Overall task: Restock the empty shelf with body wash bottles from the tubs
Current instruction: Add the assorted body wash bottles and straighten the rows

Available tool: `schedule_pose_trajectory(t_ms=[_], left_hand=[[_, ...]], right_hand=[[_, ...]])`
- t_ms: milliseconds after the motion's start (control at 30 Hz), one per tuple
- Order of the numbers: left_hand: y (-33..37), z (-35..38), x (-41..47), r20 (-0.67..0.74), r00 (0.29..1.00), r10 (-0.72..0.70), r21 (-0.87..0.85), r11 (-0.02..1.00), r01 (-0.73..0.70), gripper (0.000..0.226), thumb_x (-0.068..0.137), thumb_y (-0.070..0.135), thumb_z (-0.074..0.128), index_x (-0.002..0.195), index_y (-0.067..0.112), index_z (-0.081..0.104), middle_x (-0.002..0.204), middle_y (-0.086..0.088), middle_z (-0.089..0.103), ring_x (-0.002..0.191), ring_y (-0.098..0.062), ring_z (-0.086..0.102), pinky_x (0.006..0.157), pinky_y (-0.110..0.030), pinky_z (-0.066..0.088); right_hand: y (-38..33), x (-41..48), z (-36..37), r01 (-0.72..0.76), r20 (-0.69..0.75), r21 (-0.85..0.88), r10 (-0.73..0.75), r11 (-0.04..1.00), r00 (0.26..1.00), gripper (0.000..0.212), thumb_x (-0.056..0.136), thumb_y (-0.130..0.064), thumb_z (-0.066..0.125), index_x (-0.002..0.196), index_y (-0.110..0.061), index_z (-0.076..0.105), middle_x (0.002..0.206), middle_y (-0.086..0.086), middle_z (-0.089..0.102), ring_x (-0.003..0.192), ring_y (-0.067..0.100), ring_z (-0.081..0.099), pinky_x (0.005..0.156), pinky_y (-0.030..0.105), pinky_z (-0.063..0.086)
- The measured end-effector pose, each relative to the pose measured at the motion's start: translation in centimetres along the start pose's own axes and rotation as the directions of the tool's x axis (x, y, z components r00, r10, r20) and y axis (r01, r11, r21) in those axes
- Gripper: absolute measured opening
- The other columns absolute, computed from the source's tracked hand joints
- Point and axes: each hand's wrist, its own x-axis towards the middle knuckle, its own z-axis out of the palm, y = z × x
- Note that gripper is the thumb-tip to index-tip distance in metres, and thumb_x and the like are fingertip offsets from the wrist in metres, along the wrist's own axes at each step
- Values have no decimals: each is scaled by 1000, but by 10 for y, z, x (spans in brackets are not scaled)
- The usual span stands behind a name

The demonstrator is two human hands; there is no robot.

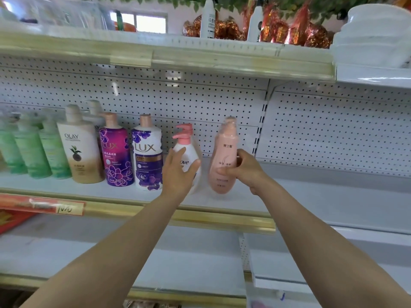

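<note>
My left hand point(178, 172) grips a white Dove bottle point(189, 152) with a pink pump, standing on the middle shelf point(311, 196). My right hand point(242, 170) holds a pink bottle point(223, 156) just right of it, its base at or just above the shelf board. To their left stands a row: two purple Lux bottles point(146, 152), a cream Olay bottle point(80, 147) and several green bottles point(33, 150). The tubs are out of view.
The shelf stretches bare to the right of the pink bottle, backed by white pegboard point(333, 130). The shelf above point(200, 58) carries white bottles, foil packets and stacked white bowls point(373, 36). A lower white shelf point(178, 263) lies under my forearms.
</note>
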Motion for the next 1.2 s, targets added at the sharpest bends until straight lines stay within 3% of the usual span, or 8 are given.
schedule_pose_trajectory(t_ms=[100, 167, 367, 733, 800, 967, 1100, 1200], left_hand=[[-12, 3, -4, 57, 993, 103, 46, 993, -106, 65, 91, 40, 65, 149, 30, 37, 164, -4, 8, 150, -19, 11, 113, -32, 23], [-16, 5, -3, 45, 991, 125, 61, 990, -128, 65, 90, 38, 67, 148, 29, 39, 164, -5, 8, 150, -21, 11, 112, -29, 22], [-29, 12, -2, 5, 984, 176, 119, 977, -176, 65, 88, 38, 69, 146, 30, 42, 164, -7, 9, 149, -28, 15, 117, -48, 23], [-29, 14, -3, 6, 984, 180, 189, 966, -178, 64, 90, 38, 66, 148, 30, 38, 164, -6, 8, 148, -30, 16, 116, -47, 23], [-24, 11, -3, 28, 988, 149, 201, 968, -151, 64, 92, 39, 64, 149, 30, 37, 164, -6, 8, 148, -29, 15, 115, -45, 23], [6, -8, -4, 53, 995, 89, 234, 967, -99, 62, 96, 39, 57, 151, 25, 34, 164, -6, 13, 147, -30, 21, 111, -44, 32], [33, -31, -6, 37, 986, 162, 276, 947, -166, 61, 93, 33, 62, 148, 23, 38, 156, -8, 32, 135, -38, 38, 108, -46, 39], [49, -50, -18, 25, 986, 167, 270, 948, -168, 62, 93, 35, 60, 149, 22, 36, 155, -8, 33, 139, -35, 31, 110, -47, 36]], right_hand=[[14, 6, 9, -1, -19, -37, 0, 999, 1000, 62, 69, -17, 90, 121, -21, 57, 108, -3, 68, 99, 12, 65, 80, 28, 52], [24, 12, 14, -17, -25, -32, 16, 999, 1000, 64, 69, -17, 90, 124, -20, 57, 108, -2, 69, 99, 13, 66, 85, 33, 55], [38, 23, 21, -31, -36, -61, 29, 998, 999, 62, 69, -19, 89, 122, -23, 58, 107, -3, 70, 96, 13, 66, 89, 37, 56], [40, 24, 26, 3, -40, -225, -12, 974, 999, 60, 74, -24, 86, 124, -20, 53, 105, -10, 61, 83, -2, 56, 65, 12, 41], [34, 20, 25, -17, -23, -270, 11, 963, 1000, 60, 76, -28, 84, 126, -18, 53, 108, -8, 61, 90, 6, 60, 63, 10, 38], [0, -4, 13, 0, -120, -482, -66, 876, 991, 77, 87, -51, 70, 145, -10, 40, 140, 7, 53, 127, 27, 52, 88, 32, 43], [-40, -38, -1, 46, -157, -660, -197, 750, 968, 79, 91, -55, 60, 153, -15, 30, 153, 10, 41, 139, 28, 40, 105, 40, 39], [-60, -70, 2, 101, -126, -772, -307, 627, 943, 70, 98, -56, 48, 153, -17, 30, 155, 9, 38, 142, 27, 35, 110, 40, 33]])
